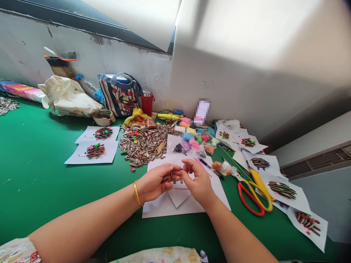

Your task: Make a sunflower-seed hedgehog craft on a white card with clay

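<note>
My left hand (155, 182), with a gold bangle on its wrist, is curled round several striped sunflower seeds (168, 178). My right hand (197, 181) meets it at the fingertips and pinches at the same seeds. Both hands hover over white paper sheets (164, 206) on the green table (41, 175). Just beyond the hands lies a big heap of sunflower seeds (144, 143) with small coloured clay bits in it.
Two finished seed pictures on paper (94, 150) lie at the left. More of them (282, 190) run along the right edge. Red and yellow scissors (253, 195), clay pieces in bags (192, 140), a pen, a striped bag (120, 93), a cloth bag and a red flask stand near the wall.
</note>
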`<state>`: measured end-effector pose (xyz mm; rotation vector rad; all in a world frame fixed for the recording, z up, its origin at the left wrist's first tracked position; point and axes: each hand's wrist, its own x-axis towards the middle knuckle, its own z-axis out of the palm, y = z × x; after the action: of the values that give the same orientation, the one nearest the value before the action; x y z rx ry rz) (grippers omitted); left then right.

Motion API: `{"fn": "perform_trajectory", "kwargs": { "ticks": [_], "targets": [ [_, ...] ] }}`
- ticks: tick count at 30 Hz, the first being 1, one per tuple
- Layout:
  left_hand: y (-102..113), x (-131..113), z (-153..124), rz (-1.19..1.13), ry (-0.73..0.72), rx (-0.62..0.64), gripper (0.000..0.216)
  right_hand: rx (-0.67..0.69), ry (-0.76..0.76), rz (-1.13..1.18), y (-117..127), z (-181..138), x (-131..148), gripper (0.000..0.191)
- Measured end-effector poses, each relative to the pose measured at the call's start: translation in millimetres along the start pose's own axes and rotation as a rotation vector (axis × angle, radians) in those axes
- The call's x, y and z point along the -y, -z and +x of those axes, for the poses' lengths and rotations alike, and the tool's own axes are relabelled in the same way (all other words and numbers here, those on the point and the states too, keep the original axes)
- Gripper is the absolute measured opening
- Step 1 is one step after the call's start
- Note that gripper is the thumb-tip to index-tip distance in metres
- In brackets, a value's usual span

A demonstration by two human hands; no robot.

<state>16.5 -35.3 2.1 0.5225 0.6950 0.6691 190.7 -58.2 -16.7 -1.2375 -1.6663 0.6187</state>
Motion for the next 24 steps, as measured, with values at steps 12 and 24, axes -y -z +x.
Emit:
{"fn": "perform_trajectory", "kwargs": {
  "ticks": [12, 24],
  "targets": [
    [-7.1, -4.2, -0.6, 0.448, -0.319, -0.090, 0.022, 0.131, -0.241, 0.468, -1.2, 3.6, -1.6, 0.015],
    [2.4, -2.9, 5.3, 0.502, -0.263, -0.131, 0.027, 0.103, 0.065, -0.023, 14.7, 8.3, 3.2, 0.009]
  ]
}}
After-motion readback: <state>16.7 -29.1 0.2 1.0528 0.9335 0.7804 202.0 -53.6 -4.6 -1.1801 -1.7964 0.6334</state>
